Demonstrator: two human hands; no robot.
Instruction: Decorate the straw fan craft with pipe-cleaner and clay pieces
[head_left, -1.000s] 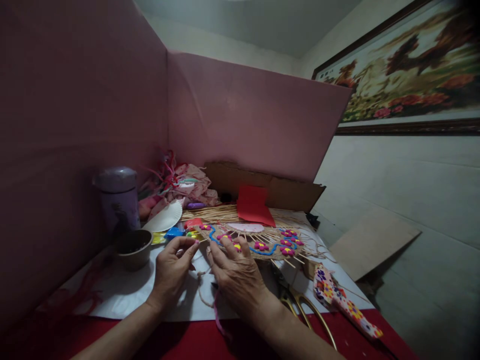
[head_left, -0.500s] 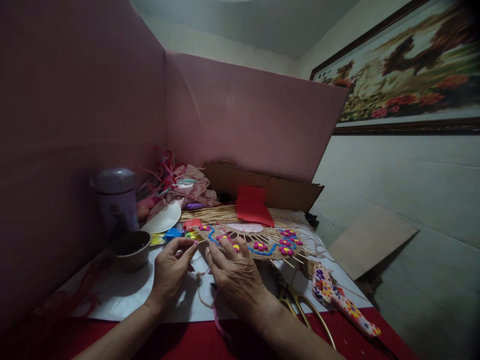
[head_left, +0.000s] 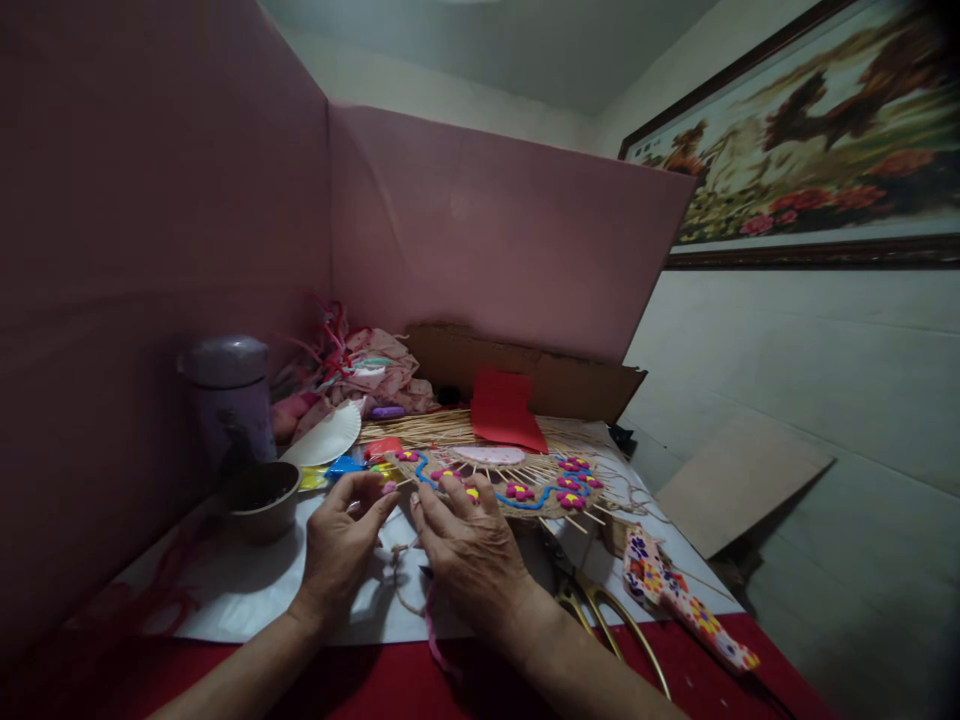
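A fan-shaped woven piece [head_left: 529, 505] has thin sticks radiating from it, magenta flowers with yellow centres and a wavy blue line. My right hand [head_left: 469, 550] lies over its left part, fingers pressed on it, thumb hidden. At the end of a stick on the left side is a small pink ball [head_left: 388, 488]. The thumb and forefinger of my left hand [head_left: 343, 550] pinch at this ball, with part of it showing between them. A strand of pink yarn [head_left: 433, 630] and a thin cord hang between the hands.
Gold-handled scissors [head_left: 600, 610] and a flower-patterned glue gun [head_left: 682, 590] lie at right. A dark bowl [head_left: 262, 505], a lilac tumbler [head_left: 232, 410] and a paper plate [head_left: 330, 438] stand left. Behind are sticks, red paper [head_left: 504, 410] and cardboard [head_left: 592, 380].
My left thumb and forefinger have parted slightly, so more of the pink ball shows. My right hand and the woven piece have hardly moved.
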